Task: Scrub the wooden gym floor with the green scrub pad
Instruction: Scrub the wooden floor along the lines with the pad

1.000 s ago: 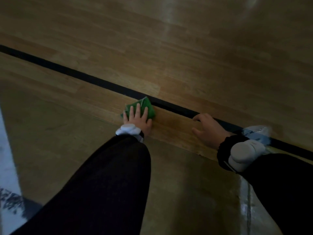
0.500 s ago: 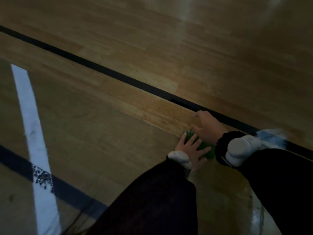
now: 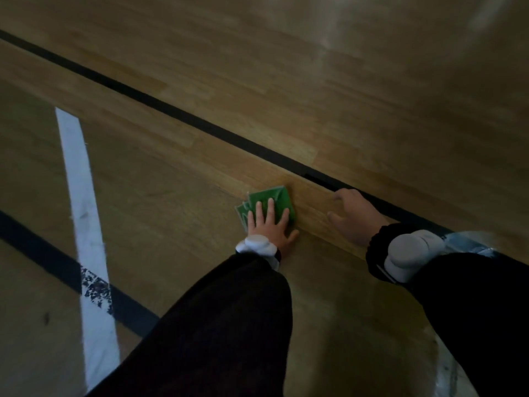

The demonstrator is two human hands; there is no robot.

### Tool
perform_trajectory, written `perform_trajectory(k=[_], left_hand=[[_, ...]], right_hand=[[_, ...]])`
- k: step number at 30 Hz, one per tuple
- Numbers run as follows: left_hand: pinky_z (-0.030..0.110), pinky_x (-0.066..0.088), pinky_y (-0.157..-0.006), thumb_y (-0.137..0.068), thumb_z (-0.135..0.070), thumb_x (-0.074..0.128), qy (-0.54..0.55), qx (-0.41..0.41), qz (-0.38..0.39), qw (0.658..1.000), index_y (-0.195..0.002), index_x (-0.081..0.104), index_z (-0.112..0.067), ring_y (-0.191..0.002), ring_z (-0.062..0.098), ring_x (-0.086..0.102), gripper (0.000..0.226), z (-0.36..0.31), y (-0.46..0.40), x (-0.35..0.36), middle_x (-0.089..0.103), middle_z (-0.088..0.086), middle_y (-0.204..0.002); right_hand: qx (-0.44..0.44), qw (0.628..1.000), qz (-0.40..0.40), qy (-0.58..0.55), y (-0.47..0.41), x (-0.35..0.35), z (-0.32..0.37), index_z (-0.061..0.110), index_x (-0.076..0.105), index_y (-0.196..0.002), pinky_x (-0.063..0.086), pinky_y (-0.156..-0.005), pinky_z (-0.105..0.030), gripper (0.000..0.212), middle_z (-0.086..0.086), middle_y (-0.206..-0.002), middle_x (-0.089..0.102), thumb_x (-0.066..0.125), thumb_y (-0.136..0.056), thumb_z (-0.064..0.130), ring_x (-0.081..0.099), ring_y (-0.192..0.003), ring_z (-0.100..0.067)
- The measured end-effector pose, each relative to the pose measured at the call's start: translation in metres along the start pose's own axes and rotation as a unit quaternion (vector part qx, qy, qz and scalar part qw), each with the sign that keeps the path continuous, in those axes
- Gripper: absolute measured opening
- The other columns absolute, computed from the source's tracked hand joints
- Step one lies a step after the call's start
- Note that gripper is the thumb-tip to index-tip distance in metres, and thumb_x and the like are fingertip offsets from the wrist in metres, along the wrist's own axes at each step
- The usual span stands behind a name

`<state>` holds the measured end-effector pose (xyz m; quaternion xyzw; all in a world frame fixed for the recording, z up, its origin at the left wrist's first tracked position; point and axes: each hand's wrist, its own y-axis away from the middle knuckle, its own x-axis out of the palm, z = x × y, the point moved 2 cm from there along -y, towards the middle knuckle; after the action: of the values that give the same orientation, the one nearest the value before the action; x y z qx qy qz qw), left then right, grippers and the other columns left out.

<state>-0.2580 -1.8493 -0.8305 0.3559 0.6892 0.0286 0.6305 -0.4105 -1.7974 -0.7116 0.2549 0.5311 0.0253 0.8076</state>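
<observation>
Dim wooden gym floor [image 3: 286, 81] fills the view, crossed by a long black line [image 3: 183, 117] running diagonally beyond both hands. The left hand [image 3: 269, 224] lies flat with fingers straight and spread, pressing down on the green scrub pad [image 3: 274, 200], which sits on the boards under its fingers and shows past the fingertips. The right hand [image 3: 355, 216] rests on the floor just to the right of the pad, apart from it, fingers loosely bent, holding nothing, its fingertips at the black line. Well to the left of the left hand runs a white line [image 3: 83, 207], crossing a second black line [image 3: 43, 255].
</observation>
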Motion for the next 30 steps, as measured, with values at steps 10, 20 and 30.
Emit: perform_trajectory(k=[10,20,30], left_hand=[[0.051,-0.009,-0.118,-0.097,-0.06,0.024,-0.093,0.312,0.054,0.944,-0.153,0.018,-0.029,-0.149,0.033,-0.005,0.064,-0.126,0.059,0.073,0.004,0.006,-0.163],[0.053,-0.007,-0.12,-0.098,-0.057,0.018,-0.07,0.119,0.018,0.99,-0.154,-0.001,-0.029,-0.148,0.029,-0.016,0.065,-0.055,0.02,0.027,-0.014,0.004,-0.162],[0.052,-0.006,-0.12,-0.095,-0.062,0.024,0.018,-0.02,0.017,0.999,-0.154,-0.003,-0.027,-0.147,0.037,-0.017,0.074,-0.025,0.011,0.005,-0.02,0.009,-0.16]], right_hand=[[-0.013,0.999,0.029,-0.003,0.003,-0.001,0.011,0.016,0.028,-0.147,0.046,-0.1,-0.037,0.048,-0.005,-0.153,0.023,0.042,-0.102,0.026,0.05,-0.12,-0.026],[-0.011,1.0,0.006,-0.011,0.006,-0.002,0.007,0.013,0.035,-0.142,0.044,-0.1,-0.032,0.046,-0.007,-0.149,0.03,0.046,-0.1,0.027,0.048,-0.122,-0.023],[-0.005,1.0,-0.008,-0.011,0.007,-0.005,0.001,0.012,0.036,-0.142,0.042,-0.102,-0.032,0.047,-0.007,-0.147,0.034,0.048,-0.099,0.026,0.045,-0.126,-0.024]])
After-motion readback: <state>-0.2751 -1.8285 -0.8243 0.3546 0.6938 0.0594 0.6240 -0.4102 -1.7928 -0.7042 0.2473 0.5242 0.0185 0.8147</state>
